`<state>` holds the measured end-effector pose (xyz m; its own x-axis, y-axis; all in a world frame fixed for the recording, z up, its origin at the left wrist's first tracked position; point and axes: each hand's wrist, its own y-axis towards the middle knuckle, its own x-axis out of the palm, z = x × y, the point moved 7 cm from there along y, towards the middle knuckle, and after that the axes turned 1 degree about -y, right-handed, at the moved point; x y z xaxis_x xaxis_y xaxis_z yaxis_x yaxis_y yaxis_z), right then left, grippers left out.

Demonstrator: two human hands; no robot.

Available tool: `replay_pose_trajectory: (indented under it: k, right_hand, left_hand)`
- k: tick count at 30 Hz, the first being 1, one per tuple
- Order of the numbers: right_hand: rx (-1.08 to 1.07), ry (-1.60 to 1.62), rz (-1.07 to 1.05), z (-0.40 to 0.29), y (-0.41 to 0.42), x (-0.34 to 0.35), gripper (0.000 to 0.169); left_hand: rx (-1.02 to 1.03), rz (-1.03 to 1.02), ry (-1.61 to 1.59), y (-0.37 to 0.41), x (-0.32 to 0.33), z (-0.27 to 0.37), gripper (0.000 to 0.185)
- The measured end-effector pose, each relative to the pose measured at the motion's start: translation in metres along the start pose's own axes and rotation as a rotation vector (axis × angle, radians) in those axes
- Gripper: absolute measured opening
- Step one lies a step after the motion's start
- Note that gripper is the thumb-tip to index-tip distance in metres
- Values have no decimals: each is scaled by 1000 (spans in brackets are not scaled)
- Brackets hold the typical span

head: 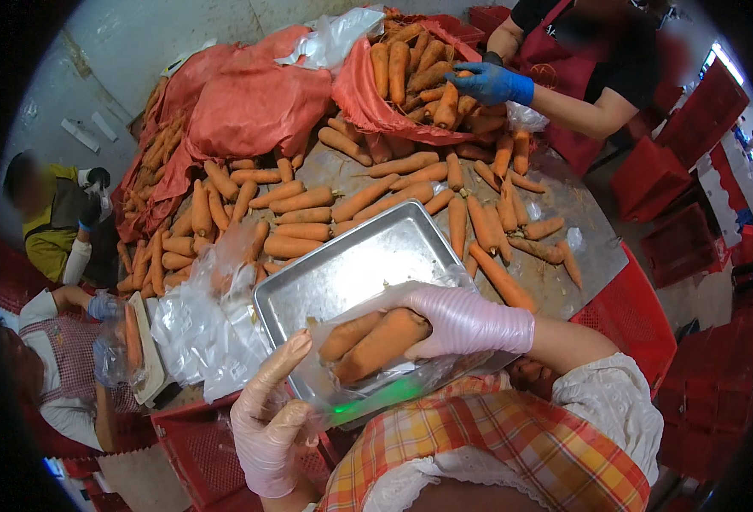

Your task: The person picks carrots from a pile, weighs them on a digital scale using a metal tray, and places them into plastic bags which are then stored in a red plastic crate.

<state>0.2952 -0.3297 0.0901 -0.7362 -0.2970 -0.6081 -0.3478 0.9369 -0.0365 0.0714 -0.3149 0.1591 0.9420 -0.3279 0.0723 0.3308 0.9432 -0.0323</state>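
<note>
My right hand [459,320], in a pale glove, grips two carrots [376,349] side by side. Clear plastic bag film [325,400] lies around them, over the near part of a shallow metal tray [351,256]. My left hand [271,416], gloved too, is at the near left of the carrots, its thumb and forefinger apart. Film reaches its lower fingers, but whether they pinch it is hard to see. A green light shines through the plastic below the carrots. The far part of the tray holds only small scraps.
Loose carrots [300,214] cover the table [543,288] beyond the tray. Plastic bags [207,326] lie to the left, red mesh sacks [261,96] behind. A co-worker's blue-gloved hand [491,83] touches sacked carrots. Two other people work at left. Red crates [632,313] flank the table.
</note>
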Motion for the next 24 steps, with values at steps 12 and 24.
replay_pose_trajectory:
  k: [12,24]
  right_hand:
    - [-9,-295,-123,15,-4,9,65]
    - [53,53,764,155,72,-169,42]
  left_hand:
    - [-130,-37,16,12,17,-10,52]
    - [-371,5,390,65,63,-33,54]
